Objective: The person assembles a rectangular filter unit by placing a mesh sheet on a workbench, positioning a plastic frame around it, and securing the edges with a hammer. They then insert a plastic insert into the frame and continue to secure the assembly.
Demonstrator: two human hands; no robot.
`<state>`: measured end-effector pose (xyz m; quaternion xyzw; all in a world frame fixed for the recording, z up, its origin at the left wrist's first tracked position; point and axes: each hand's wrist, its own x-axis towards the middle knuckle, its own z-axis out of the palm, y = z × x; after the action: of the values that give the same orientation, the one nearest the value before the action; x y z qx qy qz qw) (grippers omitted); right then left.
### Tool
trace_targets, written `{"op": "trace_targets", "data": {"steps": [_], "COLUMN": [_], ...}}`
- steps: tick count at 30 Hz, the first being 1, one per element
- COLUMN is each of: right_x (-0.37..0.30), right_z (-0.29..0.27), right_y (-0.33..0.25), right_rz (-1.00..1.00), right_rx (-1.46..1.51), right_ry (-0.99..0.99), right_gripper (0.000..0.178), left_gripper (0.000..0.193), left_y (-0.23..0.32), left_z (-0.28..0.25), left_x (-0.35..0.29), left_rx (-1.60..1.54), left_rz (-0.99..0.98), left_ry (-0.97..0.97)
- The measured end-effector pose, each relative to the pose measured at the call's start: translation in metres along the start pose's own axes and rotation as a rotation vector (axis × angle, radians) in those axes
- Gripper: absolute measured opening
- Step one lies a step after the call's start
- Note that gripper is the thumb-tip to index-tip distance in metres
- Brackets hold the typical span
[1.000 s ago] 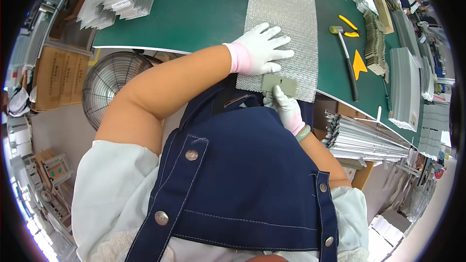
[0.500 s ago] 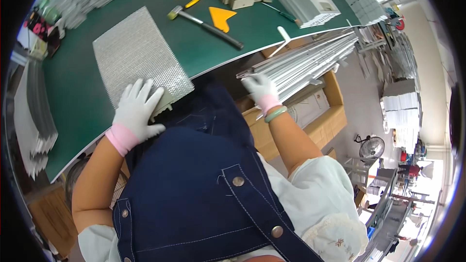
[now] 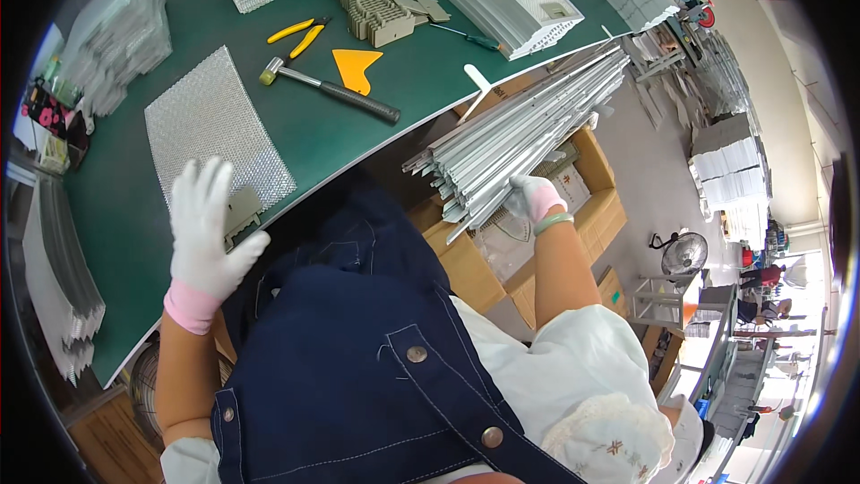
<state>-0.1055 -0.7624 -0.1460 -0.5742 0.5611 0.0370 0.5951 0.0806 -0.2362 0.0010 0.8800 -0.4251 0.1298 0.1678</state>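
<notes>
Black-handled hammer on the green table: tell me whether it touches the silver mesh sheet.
Apart. The head view shows bare green tabletop between the black-handled hammer and the right edge of the silver mesh sheet.

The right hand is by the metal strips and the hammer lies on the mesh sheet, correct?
Not the hammer: the head view shows it on the green tabletop, beside the mesh sheet. The right hand is by the metal strips.
</notes>
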Motion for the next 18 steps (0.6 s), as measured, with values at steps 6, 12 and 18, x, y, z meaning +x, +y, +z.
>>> {"op": "trace_targets", "data": {"steps": [6,12,18], "right_x": [-0.118,-0.228,-0.153], "right_z": [0.065,0.180,0.119], "right_y": [-0.058,-0.050,-0.071], "right_rz": [-0.163,-0.473,-0.565], "right_rx": [0.906,0.206,0.762], "right_ry": [-0.452,-0.998,-0.704], "right_gripper": [0.023,0.036,0.028], "left_gripper": [0.079,0.064,0.063], "left_y": [0.034,0.079,-0.009], "left_z": [0.035,0.071,-0.042], "left_x": [0.021,0.045,-0.001], "left_rx": [-0.376,-1.426,-1.531], "left_rz": [0.215,0.024,-0.104], "left_ry": [-0.258,-0.234,0.469]}}
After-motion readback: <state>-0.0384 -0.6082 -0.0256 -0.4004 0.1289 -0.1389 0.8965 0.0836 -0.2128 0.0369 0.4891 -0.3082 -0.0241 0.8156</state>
